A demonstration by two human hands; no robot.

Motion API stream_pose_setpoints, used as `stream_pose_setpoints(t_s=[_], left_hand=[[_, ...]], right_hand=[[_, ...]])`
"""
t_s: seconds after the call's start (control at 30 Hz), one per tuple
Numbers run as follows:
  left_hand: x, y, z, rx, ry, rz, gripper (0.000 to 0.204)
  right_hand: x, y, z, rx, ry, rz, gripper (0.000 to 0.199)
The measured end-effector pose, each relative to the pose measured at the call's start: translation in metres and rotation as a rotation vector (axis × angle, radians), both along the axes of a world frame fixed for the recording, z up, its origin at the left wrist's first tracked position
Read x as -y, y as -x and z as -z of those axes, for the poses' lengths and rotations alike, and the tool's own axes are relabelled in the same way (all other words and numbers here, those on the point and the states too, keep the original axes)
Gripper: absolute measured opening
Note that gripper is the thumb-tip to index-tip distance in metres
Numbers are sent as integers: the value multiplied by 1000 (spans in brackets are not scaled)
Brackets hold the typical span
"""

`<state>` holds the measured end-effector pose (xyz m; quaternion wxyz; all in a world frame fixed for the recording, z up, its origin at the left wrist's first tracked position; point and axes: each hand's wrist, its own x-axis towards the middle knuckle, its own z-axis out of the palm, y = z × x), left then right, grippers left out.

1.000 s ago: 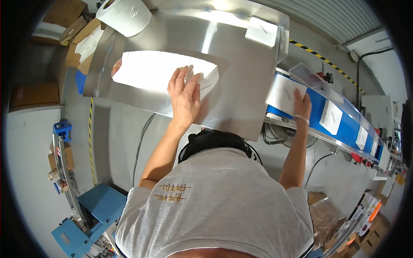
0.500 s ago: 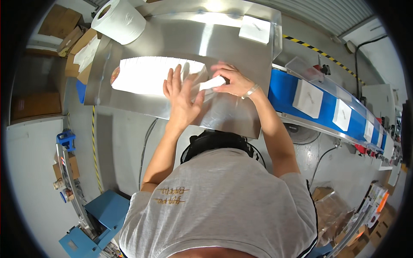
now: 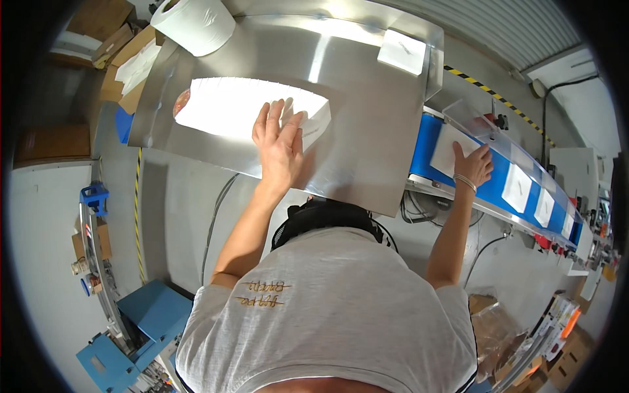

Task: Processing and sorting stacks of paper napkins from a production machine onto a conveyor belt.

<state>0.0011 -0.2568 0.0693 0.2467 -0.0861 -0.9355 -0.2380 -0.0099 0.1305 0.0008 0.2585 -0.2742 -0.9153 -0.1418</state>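
Steadying the row of white packets [image 3: 223, 108] on the steel surface [image 3: 373, 137], it seems, my left fingers [image 3: 272, 121] rest loosely bent near its right end, perhaps against toppling. My right fingers [image 3: 482, 157] are spread over a packet [image 3: 447, 145] laid flat on the blue belt [image 3: 422, 149], probably for stability; contact, I cannot tell.

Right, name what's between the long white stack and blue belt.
In the head view, bare metal tabletop lies between the long white stack and blue belt.
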Motion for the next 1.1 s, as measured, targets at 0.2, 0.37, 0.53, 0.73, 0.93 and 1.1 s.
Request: stream_pose_setpoints(t_s=[0.2, 0.37, 0.53, 0.73, 0.93, 1.1], left_hand=[[3, -4, -4, 15, 0, 84, 34], [-1, 0, -15, 106, -32, 149, 36], [17, 5, -3, 37, 20, -1, 42], [16, 6, -2, 25, -51, -3, 36], [17, 5, -1, 13, -35, 25, 35], [18, 3, -5, 31, -22, 97, 35]], right_hand=[[131, 45, -55, 440, 1155, -1031, 58], [191, 73, -26, 470, 959, -1471, 54], [159, 36, -22, 400, 1839, -940, 48], [30, 11, 8, -34, 1272, -388, 36], [14, 14, -12, -84, 196, -205, 46], [142, 50, -54, 437, 1196, -1074, 59]])
